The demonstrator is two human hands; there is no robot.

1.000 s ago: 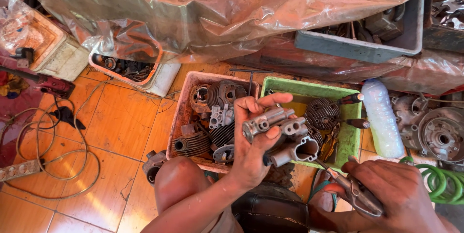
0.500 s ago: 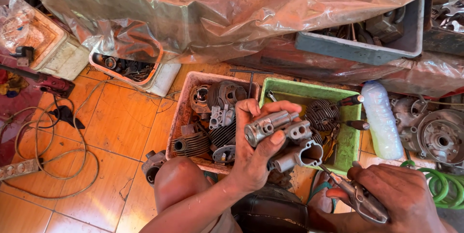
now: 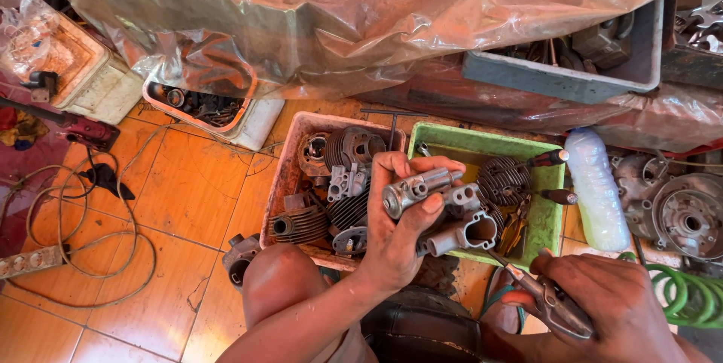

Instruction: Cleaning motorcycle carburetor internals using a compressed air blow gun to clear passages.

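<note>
Your left hand (image 3: 399,235) keeps its clamp on the grey metal engine part (image 3: 444,208), raised above the green tray (image 3: 550,220). Your right hand (image 3: 602,310), gripping pliers (image 3: 542,299), has shifted lower right, clear of the part.

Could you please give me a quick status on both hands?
Left hand grips grey metal engine part. Right hand holds pliers. Trays below, nothing between.

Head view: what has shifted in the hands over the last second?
The right hand with the pliers slid right and slightly down. The left hand tightened its fingers over the grey metal engine part, lowering it a little. Both grips, the pink tray and green tray are unchanged.
</note>
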